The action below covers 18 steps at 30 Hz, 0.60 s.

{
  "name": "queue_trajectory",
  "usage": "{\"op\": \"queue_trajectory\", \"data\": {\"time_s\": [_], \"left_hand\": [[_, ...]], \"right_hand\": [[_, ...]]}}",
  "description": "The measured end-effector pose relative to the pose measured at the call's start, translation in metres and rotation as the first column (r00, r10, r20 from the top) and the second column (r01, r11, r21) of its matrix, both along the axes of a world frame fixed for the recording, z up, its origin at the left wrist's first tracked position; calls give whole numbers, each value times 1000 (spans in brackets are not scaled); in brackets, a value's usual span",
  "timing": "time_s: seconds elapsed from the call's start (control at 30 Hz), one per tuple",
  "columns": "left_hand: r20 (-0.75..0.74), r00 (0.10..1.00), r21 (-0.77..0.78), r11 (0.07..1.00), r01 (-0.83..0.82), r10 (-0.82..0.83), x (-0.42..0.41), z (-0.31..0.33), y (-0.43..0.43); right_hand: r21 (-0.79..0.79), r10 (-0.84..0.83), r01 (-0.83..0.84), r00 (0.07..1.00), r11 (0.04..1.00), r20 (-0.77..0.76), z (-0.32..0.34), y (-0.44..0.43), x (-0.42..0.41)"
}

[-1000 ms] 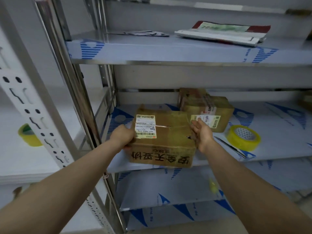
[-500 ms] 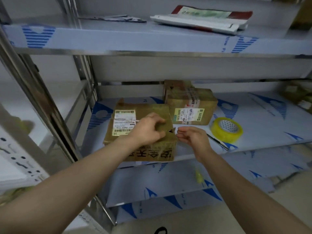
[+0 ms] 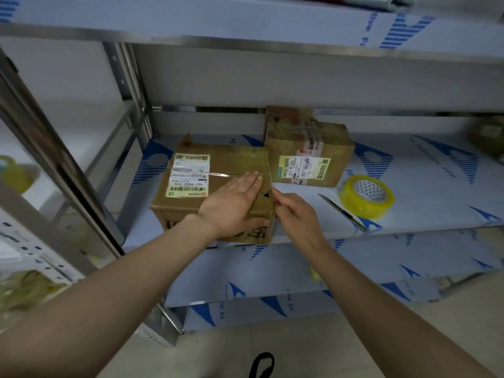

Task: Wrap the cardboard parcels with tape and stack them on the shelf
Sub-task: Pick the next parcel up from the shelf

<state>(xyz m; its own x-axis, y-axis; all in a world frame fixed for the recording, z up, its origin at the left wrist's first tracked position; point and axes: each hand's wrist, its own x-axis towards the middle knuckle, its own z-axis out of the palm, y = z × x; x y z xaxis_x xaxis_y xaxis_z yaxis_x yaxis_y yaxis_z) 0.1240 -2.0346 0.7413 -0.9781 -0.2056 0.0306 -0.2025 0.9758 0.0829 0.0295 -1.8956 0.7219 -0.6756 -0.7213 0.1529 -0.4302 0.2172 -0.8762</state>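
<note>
A brown cardboard parcel (image 3: 218, 165) with a white shipping label sits at the front left of the middle shelf (image 3: 425, 173). My left hand (image 3: 234, 203) lies flat on its top right part, fingers together and thumb down over the front face. My right hand (image 3: 296, 214) is beside the parcel's right edge, fingertips pinched on a thin end of clear tape at the top corner. A second taped parcel (image 3: 308, 148) stands just behind and to the right. A yellowish tape roll (image 3: 366, 196) lies flat further right.
A slim utility knife (image 3: 342, 211) lies between my right hand and the tape roll. Another small box (image 3: 286, 113) stands behind the second parcel, and one more (image 3: 489, 140) at the far right. Steel uprights (image 3: 62, 165) stand left. A lower shelf (image 3: 272, 274) juts out underneath.
My left hand moved from the parcel's left side onto its top and flattened out. My right hand came off the parcel's far right corner and now pinches at its right edge. The camera moved closer.
</note>
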Motion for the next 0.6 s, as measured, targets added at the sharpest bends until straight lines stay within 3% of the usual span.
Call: {"op": "queue_trajectory", "data": {"time_s": [0.13, 0.27, 0.43, 0.5, 0.53, 0.57, 0.6], "left_hand": [[-24, 1000, 20, 1000, 9, -9, -2, -3, -2], [-54, 998, 57, 998, 11, -8, -2, -7, -5], [-104, 994, 78, 996, 48, -39, -2, -8, -6], [-92, 994, 21, 998, 58, -56, -1, -10, -6], [-82, 995, -13, 998, 55, -56, -1, -11, -6], [-69, 996, -46, 998, 50, -53, -1, -12, -6], [-58, 997, -71, 996, 47, -51, -1, -12, -6]], "right_hand": [[243, 148, -68, 933, 968, -329, 12, -2, 2], [547, 349, -4, 774, 837, -528, 26, -8, 6], [604, 379, 109, 688, 789, -619, 34, -15, 13], [559, 348, 60, 727, 827, -592, 34, -15, 8], [474, 268, 30, 793, 880, -547, 32, -15, 2], [355, 134, 26, 898, 935, -419, 30, -14, -5], [218, -12, 51, 984, 975, -178, 31, -12, -9]]}}
